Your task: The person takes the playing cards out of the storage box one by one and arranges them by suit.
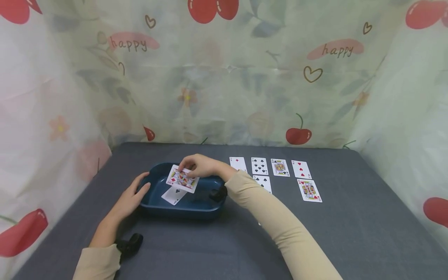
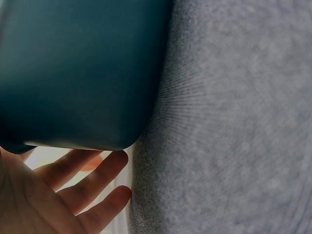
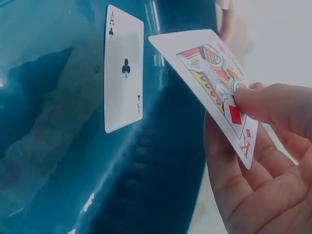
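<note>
My right hand (image 1: pixel 201 165) pinches a king of diamonds (image 3: pixel 214 73) between thumb and fingers, tilted over the dark blue tray (image 1: pixel 182 214). Below it, an ace of clubs (image 3: pixel 124 68) lies face up on the tray's floor; in the head view the held card overlaps part of it. At the tray's left end is my left hand (image 1: pixel 129 198), its thumb by the rim. In the left wrist view, its extended fingers (image 2: pixel 95 187) are spread along the outer end wall.
Right of the tray, face-up cards stand in a row: a diamond card (image 1: pixel 238 163), a spade card (image 1: pixel 259 166), a king (image 1: pixel 280 168) and a three of hearts (image 1: pixel 301 170). Nearer lie a king of hearts (image 1: pixel 309 190) and another spade card (image 1: pixel 262 182), partly behind the right sleeve (image 1: pixel 276 217).
</note>
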Available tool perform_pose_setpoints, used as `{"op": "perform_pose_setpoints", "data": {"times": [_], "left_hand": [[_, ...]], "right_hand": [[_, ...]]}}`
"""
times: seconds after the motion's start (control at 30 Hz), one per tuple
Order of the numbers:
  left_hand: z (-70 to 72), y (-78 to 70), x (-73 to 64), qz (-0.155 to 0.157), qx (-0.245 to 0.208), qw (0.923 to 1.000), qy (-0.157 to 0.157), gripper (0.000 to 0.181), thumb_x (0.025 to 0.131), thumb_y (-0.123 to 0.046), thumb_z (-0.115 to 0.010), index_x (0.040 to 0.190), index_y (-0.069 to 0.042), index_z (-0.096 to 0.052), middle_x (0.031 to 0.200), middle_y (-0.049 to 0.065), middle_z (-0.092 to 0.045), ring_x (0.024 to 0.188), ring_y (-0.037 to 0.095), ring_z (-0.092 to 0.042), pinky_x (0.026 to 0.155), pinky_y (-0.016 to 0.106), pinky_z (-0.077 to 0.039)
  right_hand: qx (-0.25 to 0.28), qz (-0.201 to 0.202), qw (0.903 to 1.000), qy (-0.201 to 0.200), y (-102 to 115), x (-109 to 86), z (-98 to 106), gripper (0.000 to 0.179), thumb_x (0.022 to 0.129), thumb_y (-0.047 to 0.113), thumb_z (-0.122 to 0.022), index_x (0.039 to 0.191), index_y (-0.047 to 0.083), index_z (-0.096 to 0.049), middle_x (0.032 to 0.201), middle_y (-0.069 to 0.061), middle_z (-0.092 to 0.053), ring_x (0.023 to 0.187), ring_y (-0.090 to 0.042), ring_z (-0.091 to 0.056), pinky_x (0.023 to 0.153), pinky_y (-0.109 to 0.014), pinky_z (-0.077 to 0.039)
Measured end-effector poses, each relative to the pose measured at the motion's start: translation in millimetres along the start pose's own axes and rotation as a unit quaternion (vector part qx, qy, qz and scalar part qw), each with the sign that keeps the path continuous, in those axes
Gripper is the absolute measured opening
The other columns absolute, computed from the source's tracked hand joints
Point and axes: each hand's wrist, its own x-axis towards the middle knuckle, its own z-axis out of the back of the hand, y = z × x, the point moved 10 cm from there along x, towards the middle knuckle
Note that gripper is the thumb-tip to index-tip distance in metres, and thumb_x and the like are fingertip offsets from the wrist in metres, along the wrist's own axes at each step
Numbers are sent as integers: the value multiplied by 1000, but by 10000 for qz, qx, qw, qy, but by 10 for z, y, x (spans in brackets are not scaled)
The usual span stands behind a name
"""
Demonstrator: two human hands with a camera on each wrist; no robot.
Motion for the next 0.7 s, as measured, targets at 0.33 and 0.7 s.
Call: {"op": "perform_pose_setpoints", "data": {"times": [0.33,0.7], "left_hand": [[7,-32,-26,-165,-114,9998,15,61,100,-43,-32,150,-13,-13,154,27,-10,138,52,-14,103,69,-21],[18,-44,-27,-198,-116,9997,27,62,100,-43,-32,150,-12,-13,154,28,-11,137,53,-14,103,69,-20]], "right_hand": [[445,-232,9964,-680,-124,-253,282,32,85,3,-63,117,9,-60,118,-10,-62,96,-20,-61,79,-23,-52],[1181,-413,9825,-1382,-419,-752,582,35,83,5,-67,117,7,-58,117,-14,-57,99,-23,-64,74,-26,-54]]}}
